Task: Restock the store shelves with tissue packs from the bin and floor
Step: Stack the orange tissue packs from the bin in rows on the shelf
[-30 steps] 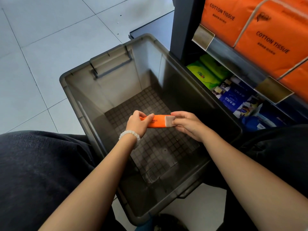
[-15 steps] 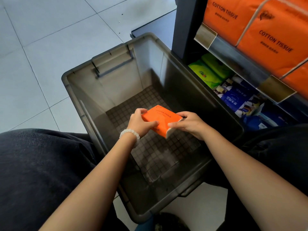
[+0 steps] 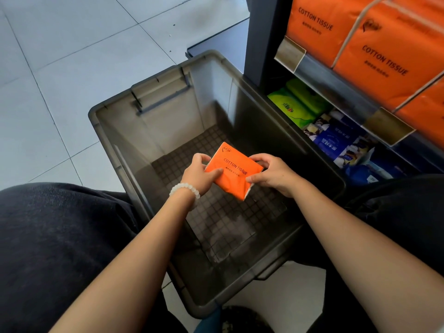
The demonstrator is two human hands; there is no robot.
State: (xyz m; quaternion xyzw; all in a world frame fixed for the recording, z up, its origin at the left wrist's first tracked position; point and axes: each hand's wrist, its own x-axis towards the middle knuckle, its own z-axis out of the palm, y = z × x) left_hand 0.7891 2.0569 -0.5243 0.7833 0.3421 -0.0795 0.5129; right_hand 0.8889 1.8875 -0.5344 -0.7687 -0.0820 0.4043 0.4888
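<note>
At the left of the frame lies pale tiled floor (image 3: 60, 68). In the centre stands a grey bin (image 3: 115, 131), its grid-patterned bottom bare. Above that bottom, mid-frame, the left hand (image 3: 200, 175), a white bead bracelet (image 3: 185, 189) on its wrist, grips one side of an orange tissue pack (image 3: 234, 173) marked COTTON TISSUE; the right hand (image 3: 274, 175) pinches the opposite side. At the upper right, large orange packs (image 3: 384, 44) fill a shelf (image 3: 336, 85); below sit green packs (image 3: 295, 104) and blue packs (image 3: 336, 143), possibly also tissue.
</note>
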